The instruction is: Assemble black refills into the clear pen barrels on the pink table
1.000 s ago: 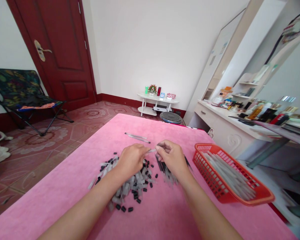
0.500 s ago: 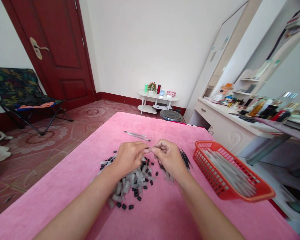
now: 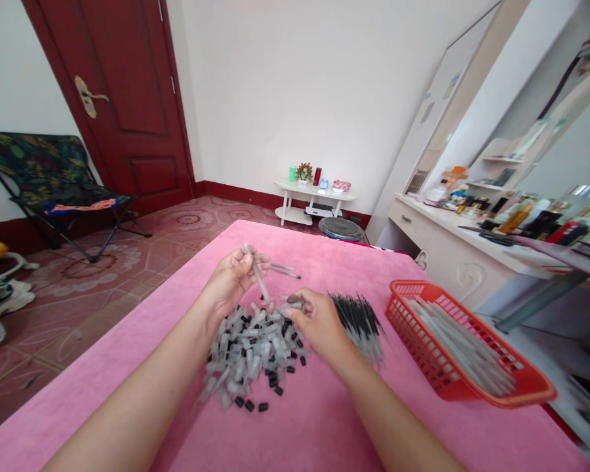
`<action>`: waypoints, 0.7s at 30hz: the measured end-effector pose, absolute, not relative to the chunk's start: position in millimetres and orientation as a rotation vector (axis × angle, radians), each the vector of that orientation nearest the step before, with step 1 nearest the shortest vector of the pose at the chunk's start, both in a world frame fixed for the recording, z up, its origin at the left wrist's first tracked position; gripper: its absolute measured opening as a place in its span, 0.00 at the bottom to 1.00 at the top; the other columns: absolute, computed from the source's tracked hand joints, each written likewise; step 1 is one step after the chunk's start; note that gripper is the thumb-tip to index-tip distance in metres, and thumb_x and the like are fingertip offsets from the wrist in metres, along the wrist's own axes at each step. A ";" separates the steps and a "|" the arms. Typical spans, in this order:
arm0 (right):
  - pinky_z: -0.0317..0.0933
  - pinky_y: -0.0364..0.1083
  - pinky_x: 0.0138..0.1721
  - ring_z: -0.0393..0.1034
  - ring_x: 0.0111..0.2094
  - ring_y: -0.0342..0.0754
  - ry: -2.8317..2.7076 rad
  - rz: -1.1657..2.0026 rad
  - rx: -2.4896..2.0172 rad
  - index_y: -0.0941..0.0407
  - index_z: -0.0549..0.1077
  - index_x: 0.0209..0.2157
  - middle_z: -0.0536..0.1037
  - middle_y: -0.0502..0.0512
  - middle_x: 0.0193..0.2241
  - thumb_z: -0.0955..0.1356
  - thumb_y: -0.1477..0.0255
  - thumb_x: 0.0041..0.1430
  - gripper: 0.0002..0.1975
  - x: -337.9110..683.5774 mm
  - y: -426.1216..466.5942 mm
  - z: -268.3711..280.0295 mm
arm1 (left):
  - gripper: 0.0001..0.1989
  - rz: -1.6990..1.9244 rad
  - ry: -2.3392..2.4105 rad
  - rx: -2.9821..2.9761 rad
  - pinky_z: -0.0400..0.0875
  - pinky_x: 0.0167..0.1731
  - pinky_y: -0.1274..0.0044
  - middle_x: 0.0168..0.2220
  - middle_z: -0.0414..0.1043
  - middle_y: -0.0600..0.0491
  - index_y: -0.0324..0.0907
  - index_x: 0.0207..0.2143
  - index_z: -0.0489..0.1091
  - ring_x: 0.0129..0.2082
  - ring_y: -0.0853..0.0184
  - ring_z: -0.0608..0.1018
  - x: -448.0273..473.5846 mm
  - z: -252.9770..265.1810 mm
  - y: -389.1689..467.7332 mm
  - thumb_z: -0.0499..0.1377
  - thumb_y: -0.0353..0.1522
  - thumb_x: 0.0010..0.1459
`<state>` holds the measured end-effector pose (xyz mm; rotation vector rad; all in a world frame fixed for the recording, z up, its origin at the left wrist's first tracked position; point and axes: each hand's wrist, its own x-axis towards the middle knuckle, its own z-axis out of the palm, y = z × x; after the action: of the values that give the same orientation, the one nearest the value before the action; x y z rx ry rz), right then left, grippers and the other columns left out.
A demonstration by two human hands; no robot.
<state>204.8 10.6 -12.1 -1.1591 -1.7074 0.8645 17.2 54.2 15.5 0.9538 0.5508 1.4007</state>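
Note:
My left hand (image 3: 233, 274) is closed on a slim translucent tube (image 3: 260, 278), which slants downward over the pile. To its right, my right hand (image 3: 317, 316) pinches a small pale piece, blurred and partly hidden by the fingers. Below both hands spreads a pile of short translucent caps (image 3: 255, 351) mixed with small black plugs (image 3: 249, 406). Just beyond the left hand lie thin clear sticks with dark ends (image 3: 285, 269). A bundle of thin black-tipped rods (image 3: 358, 321) rests to the right of my right hand.
An orange-red plastic basket (image 3: 423, 354) holds many translucent tubes (image 3: 465, 344) on the right of the pink-covered table (image 3: 295, 432). A dresser (image 3: 442, 229) with bottles stands beyond it. A folding chair (image 3: 73, 190) is at the left.
My hands have moved apart from where they nearly met. The left has gone left and away, now with a tube showing. The view has shifted slightly, uncovering the pile and rods.

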 end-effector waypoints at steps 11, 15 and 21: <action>0.61 0.42 0.31 0.69 0.29 0.46 -1.673 0.788 -1.120 0.55 0.74 0.36 0.77 0.52 0.29 0.68 0.70 0.49 0.10 200.4 1.4 8.9 | 0.06 1.321 0.460 0.807 0.67 0.46 0.72 0.44 0.72 0.45 0.39 0.33 0.65 0.45 0.63 0.74 38.7 6.0 46.4 0.60 0.26 0.51; 0.59 0.42 0.32 0.69 0.32 0.46 -1.746 0.636 -1.186 0.53 0.75 0.37 0.77 0.51 0.32 0.68 0.69 0.49 0.11 205.1 -0.4 16.4 | 0.11 1.228 0.563 0.930 0.70 0.39 0.74 0.39 0.74 0.46 0.38 0.35 0.69 0.38 0.64 0.77 53.2 2.1 35.9 0.63 0.30 0.47; 0.55 0.41 0.28 0.65 0.26 0.43 -1.921 0.506 -1.339 0.54 0.76 0.33 0.76 0.49 0.25 0.67 0.69 0.50 0.08 220.4 -8.3 22.3 | 0.16 1.146 0.725 1.168 0.69 0.29 0.79 0.34 0.75 0.47 0.36 0.36 0.72 0.29 0.68 0.76 65.2 5.2 24.1 0.65 0.36 0.45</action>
<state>220.4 -8.3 22.3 -1.3392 -1.9211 0.5056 65.2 24.1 5.2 1.1679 0.7250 1.1455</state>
